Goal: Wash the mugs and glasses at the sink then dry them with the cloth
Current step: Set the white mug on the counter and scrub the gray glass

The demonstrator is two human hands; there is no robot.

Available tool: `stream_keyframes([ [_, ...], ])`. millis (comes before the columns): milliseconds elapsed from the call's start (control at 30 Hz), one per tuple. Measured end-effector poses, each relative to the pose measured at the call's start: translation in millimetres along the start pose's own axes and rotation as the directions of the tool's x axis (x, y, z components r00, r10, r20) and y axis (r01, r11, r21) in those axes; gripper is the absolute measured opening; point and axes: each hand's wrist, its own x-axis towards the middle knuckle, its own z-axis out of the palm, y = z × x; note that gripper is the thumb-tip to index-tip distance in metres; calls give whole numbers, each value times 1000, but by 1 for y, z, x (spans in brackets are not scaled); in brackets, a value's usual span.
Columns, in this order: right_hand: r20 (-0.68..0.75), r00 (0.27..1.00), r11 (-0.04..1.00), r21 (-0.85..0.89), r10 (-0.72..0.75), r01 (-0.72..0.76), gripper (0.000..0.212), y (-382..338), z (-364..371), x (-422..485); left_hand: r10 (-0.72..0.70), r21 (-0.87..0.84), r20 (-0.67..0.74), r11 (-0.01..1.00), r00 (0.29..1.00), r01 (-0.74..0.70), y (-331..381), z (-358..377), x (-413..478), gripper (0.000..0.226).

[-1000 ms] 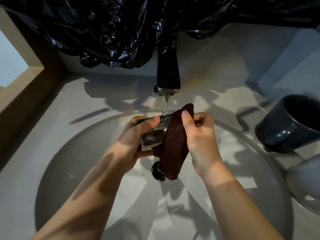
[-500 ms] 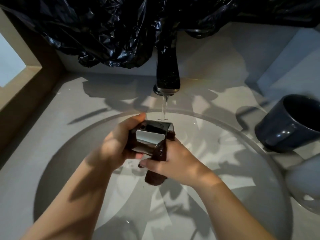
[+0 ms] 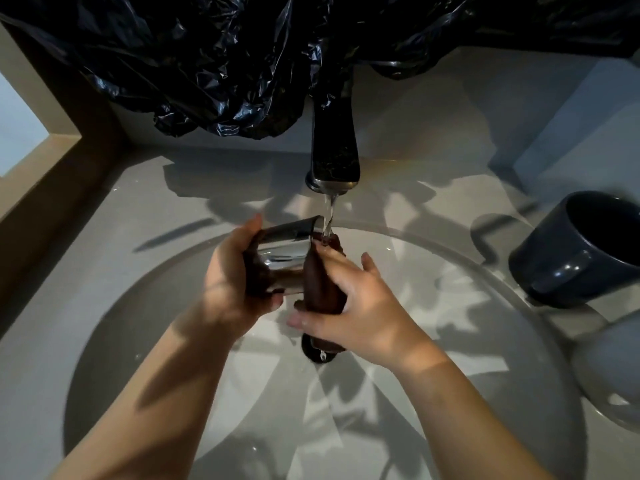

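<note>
The cloth (image 3: 323,289) is dark reddish-brown, the glass (image 3: 285,251) clear with silvery glints. The navy mug (image 3: 571,251) is glossy, the pale mug (image 3: 613,368) greyish-white. The plastic sheeting (image 3: 207,64) and tap (image 3: 334,147) are black, the basin (image 3: 485,341) pale grey.

Glass (image 3: 284,252): clear, on its side over the sink (image 3: 138,341) basin, mouth to the right, left hand (image 3: 232,282) gripping it at the base end. Cloth (image 3: 322,292): dark brown, wet, bunched lengthwise against the glass's mouth. Its top end is under the water (image 3: 329,216), its bottom end hangs below the right hand (image 3: 356,306), which holds it. Dark blue mug (image 3: 571,251): on the bench (image 3: 86,237) right of the basin, mouth twd upper right, handle twd viewer. Pale mug (image 3: 613,372): just nearer than the blue one, partly cut off by the frame edge.
</note>
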Motion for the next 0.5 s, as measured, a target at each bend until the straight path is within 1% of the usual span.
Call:
stream_keyframes([
  [67,116,993,983,-180,-9,30,49,4,-2,2,-28,30,37,999,999,27,1,-6,2,40],
  [133,173,985,941,-330,-12,69,54,6,0,4,-76,82,49,994,996,72,1,-7,1,39],
  [200,176,984,911,-406,1,72,59,5,3,5,-48,170,38,985,998,41,-1,-7,2,36],
  [233,151,989,919,-390,6,54,58,6,5,5,-11,224,30,975,999,4,-2,-6,2,35],
  [267,131,991,941,-337,30,16,56,8,8,4,31,274,23,961,999,-36,-2,-4,2,34],
  [300,126,989,972,-229,79,-48,52,7,9,4,81,317,17,945,997,-82,-2,-2,2,32],
  [333,152,981,991,-77,121,-110,46,7,12,4,147,354,19,924,989,-144,-2,-1,3,31],
  [367,195,973,986,82,127,-145,40,5,14,4,226,382,32,897,974,-220,-3,0,4,30],
  [400,214,970,955,246,112,-165,35,5,15,4,306,405,52,864,951,-300,-3,1,5,31],
  [433,216,971,886,423,105,-190,33,6,13,3,381,419,74,827,922,-375,-3,1,6,33],
  [467,234,964,748,615,127,-248,33,6,9,4,446,435,97,785,890,-441,-4,1,7,35],
  [500,276,950,565,766,143,-307,33,5,5,4,501,454,123,739,857,-497,-5,1,8,34],
])
